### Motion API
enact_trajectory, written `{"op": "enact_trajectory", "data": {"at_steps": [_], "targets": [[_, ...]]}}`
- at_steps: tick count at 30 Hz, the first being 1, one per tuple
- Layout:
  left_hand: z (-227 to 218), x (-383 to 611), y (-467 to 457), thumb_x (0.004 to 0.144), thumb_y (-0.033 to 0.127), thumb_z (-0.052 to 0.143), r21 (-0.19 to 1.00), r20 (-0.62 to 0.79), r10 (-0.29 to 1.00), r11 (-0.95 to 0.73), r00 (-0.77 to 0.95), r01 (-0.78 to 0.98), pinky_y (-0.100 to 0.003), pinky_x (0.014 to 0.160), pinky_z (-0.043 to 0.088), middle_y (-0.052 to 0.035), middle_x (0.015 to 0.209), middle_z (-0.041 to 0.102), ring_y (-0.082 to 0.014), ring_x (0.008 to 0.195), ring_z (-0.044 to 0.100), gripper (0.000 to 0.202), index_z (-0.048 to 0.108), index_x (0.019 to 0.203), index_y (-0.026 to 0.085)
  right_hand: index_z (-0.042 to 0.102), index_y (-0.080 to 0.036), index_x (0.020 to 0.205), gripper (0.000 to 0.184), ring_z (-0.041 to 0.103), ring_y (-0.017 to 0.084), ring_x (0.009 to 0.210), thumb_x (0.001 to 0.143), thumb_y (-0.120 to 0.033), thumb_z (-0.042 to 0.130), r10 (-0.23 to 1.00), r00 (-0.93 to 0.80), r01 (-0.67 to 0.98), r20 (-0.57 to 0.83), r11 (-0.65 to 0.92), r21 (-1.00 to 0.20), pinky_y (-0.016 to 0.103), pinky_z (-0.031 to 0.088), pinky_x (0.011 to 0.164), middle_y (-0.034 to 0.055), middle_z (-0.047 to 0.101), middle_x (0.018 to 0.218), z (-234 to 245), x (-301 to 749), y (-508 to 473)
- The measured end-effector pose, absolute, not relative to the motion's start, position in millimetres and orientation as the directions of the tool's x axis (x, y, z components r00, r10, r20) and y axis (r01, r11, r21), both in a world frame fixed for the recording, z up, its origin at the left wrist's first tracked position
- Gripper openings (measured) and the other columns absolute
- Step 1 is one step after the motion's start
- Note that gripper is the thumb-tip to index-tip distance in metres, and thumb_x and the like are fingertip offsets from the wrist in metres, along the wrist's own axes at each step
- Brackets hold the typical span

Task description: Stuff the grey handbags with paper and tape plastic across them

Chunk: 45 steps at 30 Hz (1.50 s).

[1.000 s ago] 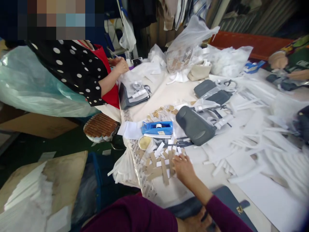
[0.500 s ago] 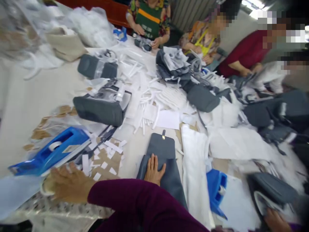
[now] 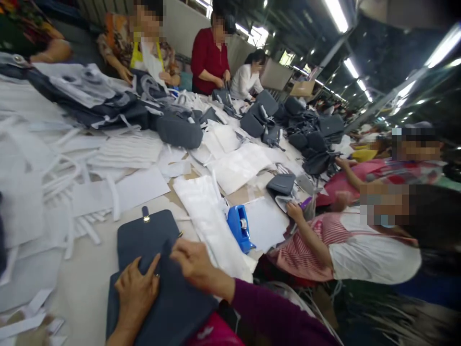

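Note:
A dark blue-grey bag (image 3: pixel 176 302) lies in front of me, its flap (image 3: pixel 144 233) turned away from me with a small tab and gold-coloured fitting at the far edge. My left hand (image 3: pixel 139 288) rests flat on the bag with its fingers spread. At the bag's right side, my right hand (image 3: pixel 194 262) pinches a raised edge of the dark material, close to another small gold-coloured piece. The tips of its fingers are partly hidden and slightly blurred.
To the right lie a folded white padded sheet (image 3: pixel 209 216) and a blue tape dispenser (image 3: pixel 239 228). White strips (image 3: pixel 82 211) and paper cover the left. Dark bags (image 3: pixel 180 129) are heaped farther back. A co-worker in a striped apron (image 3: pixel 317 240) sits close on my right.
My right hand has come back from beside the blue tape dispenser on the left to the bag's right edge. My left hand stays on the bag. The view has swung right.

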<state>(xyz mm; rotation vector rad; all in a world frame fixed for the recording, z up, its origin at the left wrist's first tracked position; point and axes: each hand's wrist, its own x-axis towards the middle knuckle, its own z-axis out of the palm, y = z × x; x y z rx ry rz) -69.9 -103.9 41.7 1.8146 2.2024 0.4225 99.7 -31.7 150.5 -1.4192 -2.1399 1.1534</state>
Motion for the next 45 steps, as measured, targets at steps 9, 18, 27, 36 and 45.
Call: {"op": "enact_trajectory", "data": {"at_steps": [9, 18, 27, 36, 45], "targets": [[34.1, -68.9, -101.0, 0.090, 0.024, 0.041, -0.051, 0.055, 0.998, 0.035, -0.032, 0.998, -0.040, 0.087, 0.043, -0.0160, 0.128, 0.046, -0.0286, 0.106, 0.049, 0.047, 0.052, 0.135, 0.022, 0.056, -0.011, 0.111, 0.038, 0.054, 0.022, 0.102, 0.077, -0.014, 0.040, 0.934, 0.355, 0.824, 0.031, -0.297, -0.483, 0.035, 0.043, 0.093, 0.0144, 0.060, 0.109, 66.3, 399.0, 7.7], [33.3, -65.2, -98.5, 0.091, 0.022, 0.037, -0.114, 0.066, 0.997, -0.029, 0.037, 0.993, -0.039, 0.088, 0.047, -0.0186, 0.138, 0.041, -0.0277, 0.107, 0.054, 0.046, 0.053, 0.133, 0.015, 0.033, -0.013, 0.144, 0.076, 0.027, 0.035, 0.135, 0.073, -0.027, 0.058, 0.950, 0.311, 0.897, 0.013, -0.289, -0.335, 0.050, 0.026, 0.108, 0.0172, 0.035, 0.148, -6.3, 402.9, 27.5], [23.8, -72.8, -95.3, 0.090, 0.030, 0.028, 0.019, 0.082, 0.997, -0.016, 0.015, 1.000, -0.043, 0.091, 0.048, -0.0213, 0.123, 0.047, -0.0315, 0.110, 0.051, 0.053, 0.057, 0.125, 0.004, 0.051, -0.008, 0.128, 0.045, 0.043, 0.031, 0.125, 0.084, -0.016, 0.038, 0.928, 0.368, 0.883, 0.061, -0.328, -0.334, 0.044, 0.033, 0.101, 0.0202, 0.055, 0.129, -18.0, 400.6, 37.0], [21.1, -73.9, -98.3, 0.091, 0.032, 0.026, 0.002, 0.115, 0.993, -0.035, 0.035, 0.999, -0.044, 0.087, 0.048, -0.0205, 0.122, 0.046, -0.0319, 0.107, 0.051, 0.053, 0.057, 0.125, 0.006, 0.069, -0.014, 0.094, 0.035, 0.059, 0.017, 0.077, 0.078, -0.018, 0.039, 0.850, 0.524, 0.773, 0.057, -0.447, -0.451, 0.025, 0.040, 0.070, 0.0073, 0.070, 0.085, 9.0, 449.0, 44.7], [17.7, -77.1, -103.3, 0.087, 0.023, 0.039, 0.083, 0.126, 0.992, -0.034, 0.023, 0.996, -0.042, 0.092, 0.044, -0.0160, 0.114, 0.053, -0.0298, 0.107, 0.051, 0.043, 0.058, 0.124, 0.010, 0.067, -0.015, 0.094, 0.040, 0.056, 0.019, 0.073, 0.082, -0.039, 0.037, 0.880, 0.444, 0.798, 0.170, -0.302, -0.522, 0.026, 0.037, 0.064, 0.0079, 0.069, 0.084, 95.8, 416.8, 57.2]]}}
